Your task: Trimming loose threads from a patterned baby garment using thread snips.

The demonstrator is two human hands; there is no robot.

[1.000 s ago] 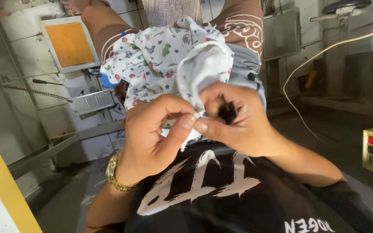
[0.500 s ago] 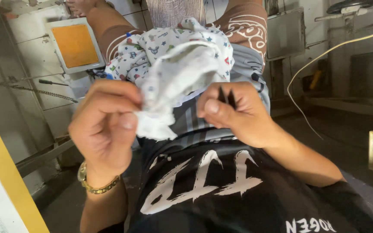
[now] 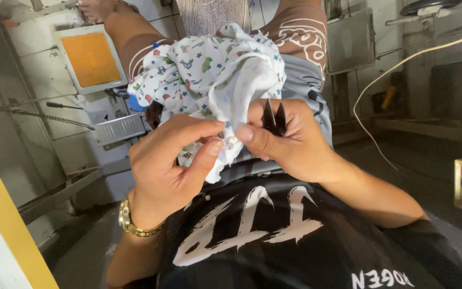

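The printed cloth (image 3: 209, 80) is pinched by both hands' fingers (image 3: 215, 144), hanging long-ways upward from them; small black snips (image 3: 274, 115) are gripped too.

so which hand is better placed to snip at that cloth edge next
Probably the right hand: it holds the small dark snips right beside the printed cloth. The left hand, with the gold watch, is pinching the cloth's edge and seems better kept holding it taut.
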